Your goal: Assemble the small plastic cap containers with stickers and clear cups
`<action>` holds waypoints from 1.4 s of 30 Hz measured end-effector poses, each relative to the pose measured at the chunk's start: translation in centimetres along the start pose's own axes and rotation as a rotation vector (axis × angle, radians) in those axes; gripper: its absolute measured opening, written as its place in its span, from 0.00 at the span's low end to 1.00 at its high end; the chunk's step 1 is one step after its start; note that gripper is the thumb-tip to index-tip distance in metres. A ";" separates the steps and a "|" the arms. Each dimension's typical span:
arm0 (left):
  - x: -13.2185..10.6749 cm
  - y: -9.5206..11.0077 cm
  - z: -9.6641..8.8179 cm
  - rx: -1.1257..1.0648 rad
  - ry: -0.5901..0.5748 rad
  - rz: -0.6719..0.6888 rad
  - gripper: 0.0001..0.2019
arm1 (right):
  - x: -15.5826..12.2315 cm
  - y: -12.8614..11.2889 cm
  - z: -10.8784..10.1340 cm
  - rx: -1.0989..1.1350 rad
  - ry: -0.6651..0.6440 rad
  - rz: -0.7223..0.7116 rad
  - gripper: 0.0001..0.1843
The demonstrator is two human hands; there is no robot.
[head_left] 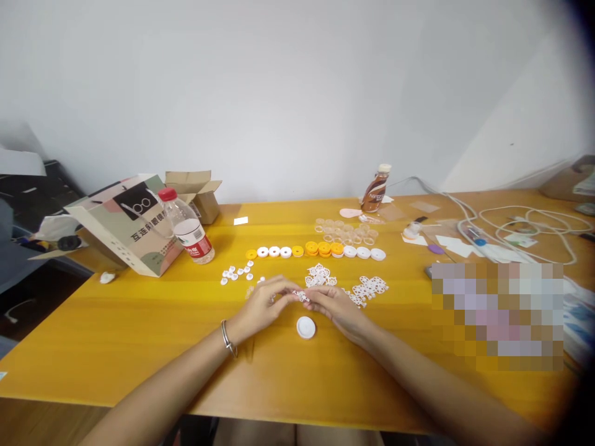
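Note:
Between the fingertips of both hands is a small white openwork plastic piece [302,297]. My left hand [268,305], with a metal bracelet at its wrist, pinches it from one side. From the other side my right hand [335,308] grips it too. Just below them a round white disc [305,327] lies on the table. Similar white openwork pieces lie in a pile [320,275] behind my right hand and in another [369,287] to its right. Several small white round parts [237,271] are scattered beyond my left hand.
A row of white and yellow discs [274,251] crosses the table [153,347], with clear rings [346,231] behind it. At left stand a water bottle [188,229], a paper bag [132,226] and a cardboard box [199,192]. A brown bottle [375,191] and white cables [493,223] are at right.

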State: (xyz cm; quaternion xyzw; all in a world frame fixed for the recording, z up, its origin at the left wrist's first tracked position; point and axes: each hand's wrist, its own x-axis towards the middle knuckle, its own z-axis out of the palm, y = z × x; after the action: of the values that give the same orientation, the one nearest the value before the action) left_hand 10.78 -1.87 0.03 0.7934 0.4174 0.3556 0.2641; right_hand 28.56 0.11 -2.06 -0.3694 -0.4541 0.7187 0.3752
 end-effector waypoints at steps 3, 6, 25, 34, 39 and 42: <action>0.0 -0.1 0.0 0.024 0.025 0.001 0.09 | 0.0 0.0 -0.1 0.017 0.004 -0.010 0.09; 0.0 -0.2 0.1 0.031 0.040 0.005 0.10 | 0.0 -0.2 -0.1 0.017 -0.018 0.010 0.10; -0.2 -0.9 0.7 0.114 0.050 0.124 0.11 | 0.4 0.7 -0.6 -0.147 -0.017 -0.058 0.12; -0.4 -0.2 0.5 0.273 -0.017 0.183 0.12 | 0.2 0.6 -0.5 -0.159 -0.021 -0.082 0.08; -0.5 -0.2 0.6 0.421 -0.022 0.240 0.12 | 0.0 0.1 -0.8 -0.215 -0.062 -0.132 0.09; -0.4 -0.1 0.6 0.526 -0.013 0.302 0.12 | 0.0 -0.1 -1.0 -0.217 -0.106 -0.159 0.09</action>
State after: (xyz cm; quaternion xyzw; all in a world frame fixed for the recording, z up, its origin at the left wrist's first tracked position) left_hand 10.98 -2.23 -0.55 0.8900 0.3707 0.2653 -0.0037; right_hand 29.45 0.48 -2.31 -0.3322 -0.5761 0.6519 0.3644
